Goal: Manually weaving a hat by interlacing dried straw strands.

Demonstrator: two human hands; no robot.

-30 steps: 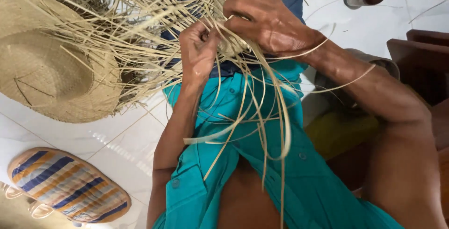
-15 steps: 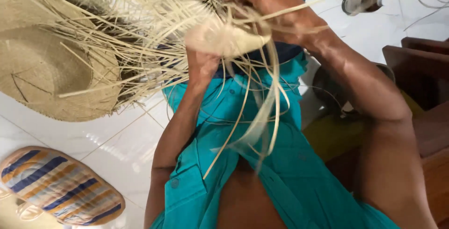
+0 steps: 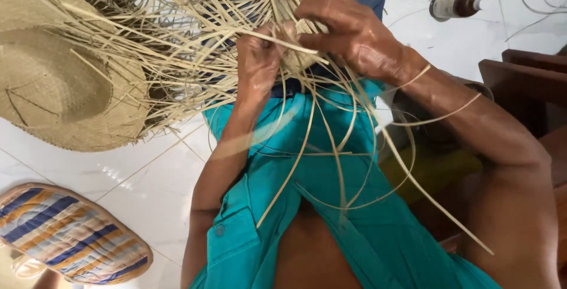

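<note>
A half-woven straw piece [image 3: 307, 47] rests over my lap, with many loose pale strands [image 3: 177, 41] fanning out to the left and hanging down over my teal shirt. My left hand [image 3: 258, 64] pinches strands at the piece's left edge. My right hand [image 3: 354, 38] grips the woven part from the right, fingers curled over it. One strand [image 3: 277, 40] runs straight across between the two hands. The centre of the weave is mostly hidden behind my fingers.
A finished straw hat [image 3: 59, 82] lies on the white tiled floor at the left. A striped woven bag [image 3: 71, 236] sits at the lower left. A brown bottle [image 3: 455, 4] lies at the upper right, beside dark wooden furniture [image 3: 525, 82].
The blurred strand that swept across the hands has settled. Both hands have come back together on the woven piece, and the strands hang lower over the shirt.
</note>
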